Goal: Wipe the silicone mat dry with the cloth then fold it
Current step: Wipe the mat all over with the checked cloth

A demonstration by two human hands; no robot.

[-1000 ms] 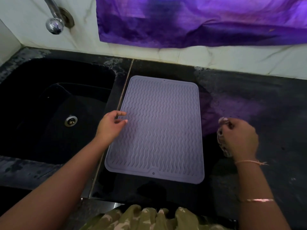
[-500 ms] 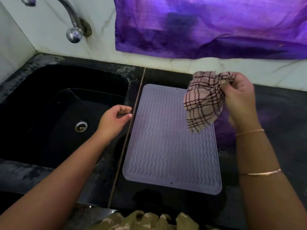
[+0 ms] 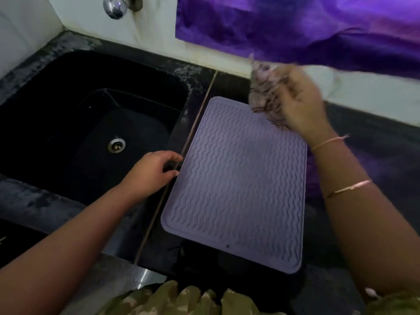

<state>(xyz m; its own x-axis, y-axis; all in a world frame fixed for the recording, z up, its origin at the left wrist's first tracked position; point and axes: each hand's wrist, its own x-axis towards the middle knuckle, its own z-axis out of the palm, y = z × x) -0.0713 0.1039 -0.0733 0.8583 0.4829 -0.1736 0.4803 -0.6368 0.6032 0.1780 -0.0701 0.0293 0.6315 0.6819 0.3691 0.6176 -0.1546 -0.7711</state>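
Observation:
A lilac silicone mat (image 3: 236, 185) with a wavy ribbed surface lies flat on the black counter, just right of the sink. My right hand (image 3: 297, 103) grips a bunched checked cloth (image 3: 263, 96) over the mat's far right corner; both are motion-blurred, and I cannot tell whether the cloth touches the mat. My left hand (image 3: 154, 171) hovers or rests at the mat's left edge, fingers loosely curled, holding nothing.
A deep black sink (image 3: 79, 133) with a steel drain (image 3: 116, 144) sits left of the mat. A chrome tap (image 3: 116, 5) sticks out from the white wall. A purple fabric (image 3: 306, 26) hangs on the wall behind. The black counter (image 3: 368, 142) stretches to the right.
My right hand lifted the cloth from the counter on the right, held it hanging over the mat, then bunched it at the mat's far right corner. The left hand stayed by the mat's left edge.

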